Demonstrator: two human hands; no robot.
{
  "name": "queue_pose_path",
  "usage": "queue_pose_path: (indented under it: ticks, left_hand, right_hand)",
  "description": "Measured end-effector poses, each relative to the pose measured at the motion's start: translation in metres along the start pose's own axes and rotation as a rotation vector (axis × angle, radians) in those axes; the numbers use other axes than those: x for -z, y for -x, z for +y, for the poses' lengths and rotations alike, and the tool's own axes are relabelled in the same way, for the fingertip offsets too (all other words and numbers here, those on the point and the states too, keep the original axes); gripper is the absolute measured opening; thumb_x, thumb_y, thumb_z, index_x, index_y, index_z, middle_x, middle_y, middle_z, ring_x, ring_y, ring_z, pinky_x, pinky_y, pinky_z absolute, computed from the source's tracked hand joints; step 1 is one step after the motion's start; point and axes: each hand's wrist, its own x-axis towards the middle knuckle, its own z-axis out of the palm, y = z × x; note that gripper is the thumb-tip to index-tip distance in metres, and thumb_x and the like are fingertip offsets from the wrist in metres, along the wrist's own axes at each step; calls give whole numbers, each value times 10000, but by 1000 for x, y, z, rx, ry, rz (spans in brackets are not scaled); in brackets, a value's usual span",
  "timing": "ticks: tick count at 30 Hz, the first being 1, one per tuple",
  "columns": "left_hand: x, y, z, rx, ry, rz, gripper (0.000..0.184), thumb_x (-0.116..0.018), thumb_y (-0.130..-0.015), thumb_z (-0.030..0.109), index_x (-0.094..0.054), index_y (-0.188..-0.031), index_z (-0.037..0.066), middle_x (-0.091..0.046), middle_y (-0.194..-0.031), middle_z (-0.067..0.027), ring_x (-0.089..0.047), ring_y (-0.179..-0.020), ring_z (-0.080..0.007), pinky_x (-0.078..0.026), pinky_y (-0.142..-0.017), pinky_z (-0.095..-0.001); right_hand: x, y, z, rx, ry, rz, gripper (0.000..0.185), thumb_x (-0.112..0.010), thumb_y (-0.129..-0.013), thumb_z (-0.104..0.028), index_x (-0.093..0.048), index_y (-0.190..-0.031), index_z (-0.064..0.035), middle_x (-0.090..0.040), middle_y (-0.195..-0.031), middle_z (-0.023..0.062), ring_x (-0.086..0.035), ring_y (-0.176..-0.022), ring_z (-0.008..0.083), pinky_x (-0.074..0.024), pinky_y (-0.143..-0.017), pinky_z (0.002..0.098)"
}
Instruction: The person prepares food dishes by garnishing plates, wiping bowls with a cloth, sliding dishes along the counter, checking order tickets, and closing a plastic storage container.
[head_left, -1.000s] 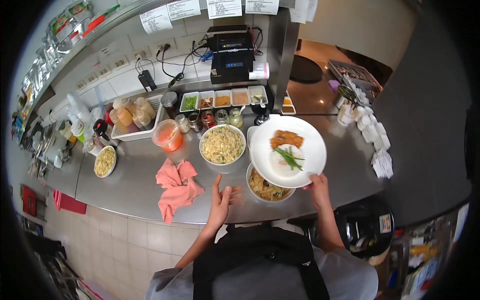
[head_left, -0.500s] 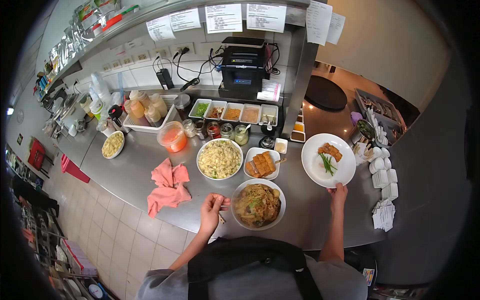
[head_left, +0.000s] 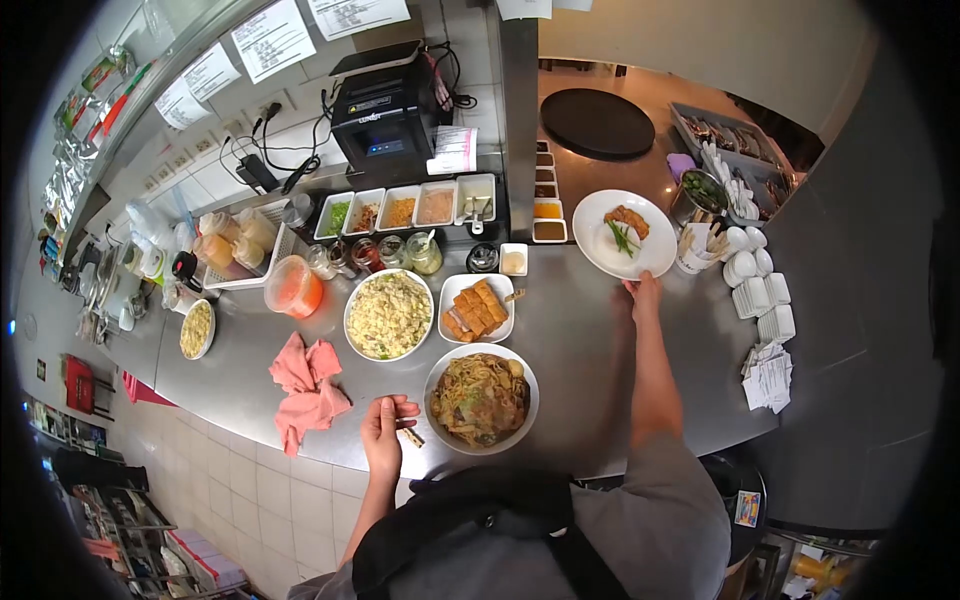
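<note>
My right hand (head_left: 643,288) grips the near rim of a round white plate (head_left: 592,243), which bears a white mound, browned fried pieces (head_left: 627,222) and green strips. The arm is stretched forward toward the pass opening. My left hand (head_left: 385,428) hovers at the counter's front edge, fingers loosely extended and holding nothing. A small wooden clip (head_left: 411,437) lies beside its fingertips. Just to the right is a bowl of noodles (head_left: 480,400). Behind that sit a square dish of sliced fried food (head_left: 475,308), with another clip on its rim, and a bowl of fried rice (head_left: 388,315).
A pink cloth (head_left: 305,392) lies left on the steel counter (head_left: 585,370). Behind stand a tub of orange liquid (head_left: 294,287), jars, topping trays (head_left: 400,212) and a printer (head_left: 385,120). Stacked white dishes (head_left: 765,300) line the right. A post (head_left: 519,130) borders the opening.
My right hand has carried the plate forward, toward the pass opening. My left hand's fingers have loosened from a pinch. The view has turned to the right.
</note>
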Motion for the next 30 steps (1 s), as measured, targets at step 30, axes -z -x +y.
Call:
queue_pose_path:
  ticks: [30]
  left_hand:
    - [54, 104, -213, -775, -1272, -856, 568, -521, -774, 113, -384, -1309, -19, -342, -1358, -299, -327, -1268, -450, -243, -1070, -504]
  right_hand:
    - [133, 415, -73, -507, 491, -721, 337, -542, -923, -303, -607, -1116, -35, -647, -1026, 53, -603, -933, 118, -474, -818, 257]
